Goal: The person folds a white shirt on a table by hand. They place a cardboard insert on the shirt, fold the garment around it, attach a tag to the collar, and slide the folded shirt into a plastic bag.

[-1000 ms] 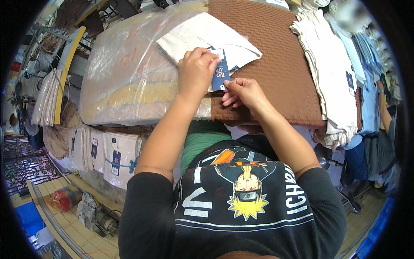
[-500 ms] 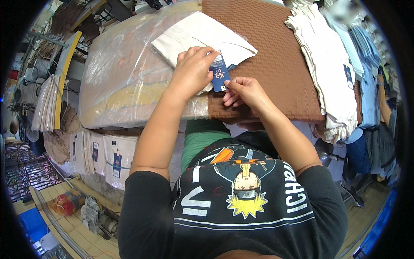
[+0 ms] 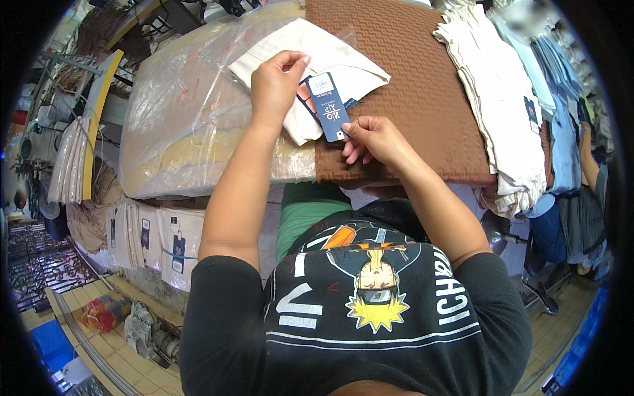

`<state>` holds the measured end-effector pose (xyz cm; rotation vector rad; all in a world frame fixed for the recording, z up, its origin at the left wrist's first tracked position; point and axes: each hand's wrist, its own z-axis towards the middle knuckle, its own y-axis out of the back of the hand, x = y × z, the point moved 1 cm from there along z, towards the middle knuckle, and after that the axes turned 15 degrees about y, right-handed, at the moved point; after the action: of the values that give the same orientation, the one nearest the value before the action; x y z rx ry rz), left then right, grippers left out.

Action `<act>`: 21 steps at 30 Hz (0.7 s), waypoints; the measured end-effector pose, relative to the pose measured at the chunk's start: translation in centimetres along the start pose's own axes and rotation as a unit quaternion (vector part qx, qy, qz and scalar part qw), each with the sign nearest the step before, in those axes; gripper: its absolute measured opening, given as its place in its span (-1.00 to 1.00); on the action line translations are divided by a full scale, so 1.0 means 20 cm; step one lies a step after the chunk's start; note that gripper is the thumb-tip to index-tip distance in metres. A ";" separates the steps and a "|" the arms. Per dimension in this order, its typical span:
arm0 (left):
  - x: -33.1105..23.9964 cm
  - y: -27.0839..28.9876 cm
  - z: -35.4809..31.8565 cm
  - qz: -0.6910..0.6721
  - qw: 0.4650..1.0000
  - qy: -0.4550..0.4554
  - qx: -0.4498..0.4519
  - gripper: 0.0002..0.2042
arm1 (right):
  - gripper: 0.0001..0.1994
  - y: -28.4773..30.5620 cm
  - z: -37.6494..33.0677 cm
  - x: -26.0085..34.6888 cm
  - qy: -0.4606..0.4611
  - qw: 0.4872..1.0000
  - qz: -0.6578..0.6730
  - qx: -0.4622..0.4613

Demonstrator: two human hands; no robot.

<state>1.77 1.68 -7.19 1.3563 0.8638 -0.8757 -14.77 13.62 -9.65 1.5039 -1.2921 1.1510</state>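
Note:
A folded cream garment (image 3: 317, 46) lies across the middle of the table. On its near edge rests a dark blue hang tag (image 3: 328, 109) with a white label at its far end. A second tag with orange patches (image 3: 306, 98) shows partly from beneath it. My right hand (image 3: 378, 140) pinches the blue tag's near end between thumb and forefinger. Raised over the garment's left part, my left hand (image 3: 274, 86) has its thumb and forefinger pressed together. Whether anything small is between them I cannot make out. A small dark blue label (image 3: 351, 103) sticks out beside the tag.
Clear plastic sheeting (image 3: 178, 105) covers the table's left half, brown patterned cloth (image 3: 409, 86) the right. Stacked cream garments (image 3: 492, 99) line the right edge, with blue garments (image 3: 561, 99) beyond. Bundled tagged garments (image 3: 178, 244) sit below the table at left. Another person's arm (image 3: 587, 155) shows far right.
My left hand has let go of the tag's far end and moved up and left, uncovering the label and the orange-patched tag. My right hand stays at the near end.

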 end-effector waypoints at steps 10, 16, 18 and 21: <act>0.07 -0.09 -0.27 0.106 0.960 -0.251 -0.066 -0.87 | -0.72 -0.01 0.15 0.08 0.064 0.998 0.017 -0.021; 0.07 -0.10 -0.26 0.112 0.963 -0.238 -0.065 -0.85 | -0.72 0.09 0.02 0.03 -0.006 0.997 0.018 -0.078; 0.07 -0.11 -0.26 0.103 0.965 -0.235 -0.059 -0.85 | -0.72 0.02 0.06 -0.01 0.006 0.993 0.095 -0.066; 0.06 -0.13 -0.25 0.103 0.963 -0.242 -0.058 -0.85 | -0.78 -0.04 0.22 -0.05 0.042 0.987 0.128 -0.091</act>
<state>-0.10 6.57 -9.60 1.0433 0.3808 -0.9232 -13.51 9.81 -11.68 1.1696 -1.5192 1.2082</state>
